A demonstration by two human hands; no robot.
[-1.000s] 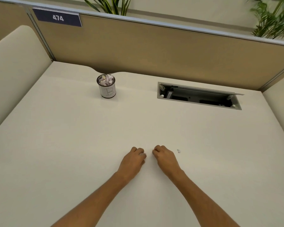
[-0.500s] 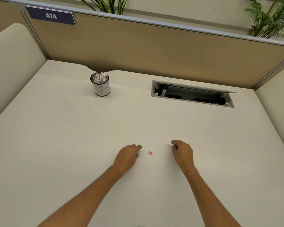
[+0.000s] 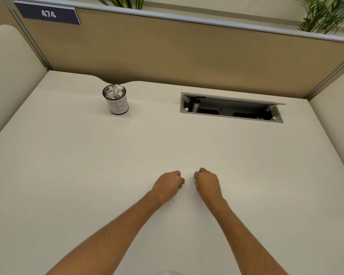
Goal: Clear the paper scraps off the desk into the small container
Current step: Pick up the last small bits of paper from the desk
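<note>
A small white container point(image 3: 118, 106) marked "B" stands at the back left of the desk, filled to the rim with crumpled paper scraps point(image 3: 114, 91). My left hand point(image 3: 168, 185) rests on the desk in the near middle, fingers closed, with a tiny red paper scrap point(image 3: 183, 183) pinched at its fingertips. My right hand point(image 3: 207, 182) lies just right of it as a closed fist, a small gap apart. Whatever is inside that fist is hidden. No other loose scrap shows on the desk point(image 3: 87, 165).
An open cable tray point(image 3: 231, 108) is sunk into the desk at the back right. Tan partition panels point(image 3: 187, 54) wall off the back, and cream side panels point(image 3: 10, 76) close both sides. A number plate reading 474 point(image 3: 48, 14) sits top left.
The right hand went right to the white scrap, then came back closed; that scrap no longer lies on the desk. The left hand closed on the red scrap that lay between the hands.
</note>
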